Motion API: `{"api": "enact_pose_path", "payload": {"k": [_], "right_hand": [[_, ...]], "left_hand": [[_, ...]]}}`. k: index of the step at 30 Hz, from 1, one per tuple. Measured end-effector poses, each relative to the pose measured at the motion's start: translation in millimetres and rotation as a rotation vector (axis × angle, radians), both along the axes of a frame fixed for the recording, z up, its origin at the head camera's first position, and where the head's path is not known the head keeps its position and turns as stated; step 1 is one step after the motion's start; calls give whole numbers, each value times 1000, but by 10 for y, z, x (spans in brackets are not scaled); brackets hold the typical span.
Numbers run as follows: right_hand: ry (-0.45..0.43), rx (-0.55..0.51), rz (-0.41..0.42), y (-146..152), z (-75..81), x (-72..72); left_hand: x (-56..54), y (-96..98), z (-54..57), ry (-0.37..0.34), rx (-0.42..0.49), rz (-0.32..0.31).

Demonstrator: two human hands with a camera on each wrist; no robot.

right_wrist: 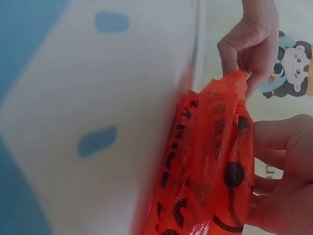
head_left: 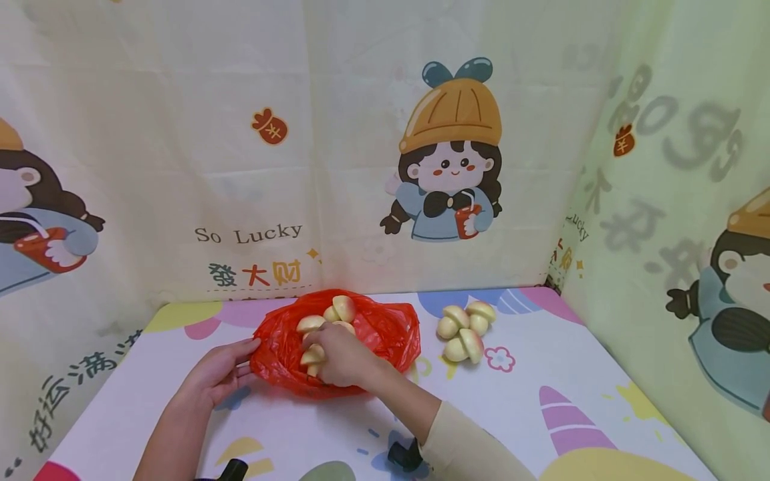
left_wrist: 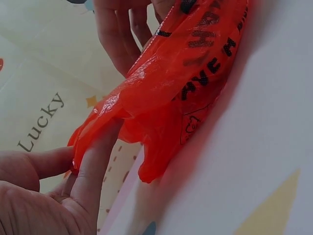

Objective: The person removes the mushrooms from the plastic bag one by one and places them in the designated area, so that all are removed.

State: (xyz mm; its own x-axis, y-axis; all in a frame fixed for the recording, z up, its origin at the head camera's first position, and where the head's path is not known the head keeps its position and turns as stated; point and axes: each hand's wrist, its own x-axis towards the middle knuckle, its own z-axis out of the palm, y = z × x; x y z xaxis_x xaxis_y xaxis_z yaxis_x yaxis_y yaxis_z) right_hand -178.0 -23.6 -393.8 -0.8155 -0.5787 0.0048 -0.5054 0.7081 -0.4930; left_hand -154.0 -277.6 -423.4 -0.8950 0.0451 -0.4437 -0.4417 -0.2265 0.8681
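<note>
A crinkled red plastic bag (head_left: 388, 334) lies spread with its mouth up, several pale toy mushrooms (head_left: 343, 308) inside it. My left hand (head_left: 219, 371) pinches the bag's left edge between thumb and fingers; the left wrist view shows the red film (left_wrist: 146, 103) drawn over a finger. My right hand (head_left: 344, 354) reaches over the near rim into the bag, its fingers down among the mushrooms. One mushroom (head_left: 311, 357) sits right against those fingers. The right wrist view has the bag wall hiding the fingertips of the right hand (right_wrist: 288, 171), so I cannot tell if they grip a mushroom.
To the right of the bag, three more mushrooms (head_left: 463, 345) are clustered on the table, which has a colourful printed cover (head_left: 481, 414). Behind the table hangs a cartoon-printed curtain (head_left: 349, 167), with another (head_left: 650, 267) along the right side.
</note>
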Motion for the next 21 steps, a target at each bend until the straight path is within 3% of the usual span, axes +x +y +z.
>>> {"api": "enact_pose_path", "payload": {"k": [21], "right_hand": [[133, 130, 60, -13, -111, 84]], "left_hand": [[6, 26, 26, 3, 2, -8]]}}
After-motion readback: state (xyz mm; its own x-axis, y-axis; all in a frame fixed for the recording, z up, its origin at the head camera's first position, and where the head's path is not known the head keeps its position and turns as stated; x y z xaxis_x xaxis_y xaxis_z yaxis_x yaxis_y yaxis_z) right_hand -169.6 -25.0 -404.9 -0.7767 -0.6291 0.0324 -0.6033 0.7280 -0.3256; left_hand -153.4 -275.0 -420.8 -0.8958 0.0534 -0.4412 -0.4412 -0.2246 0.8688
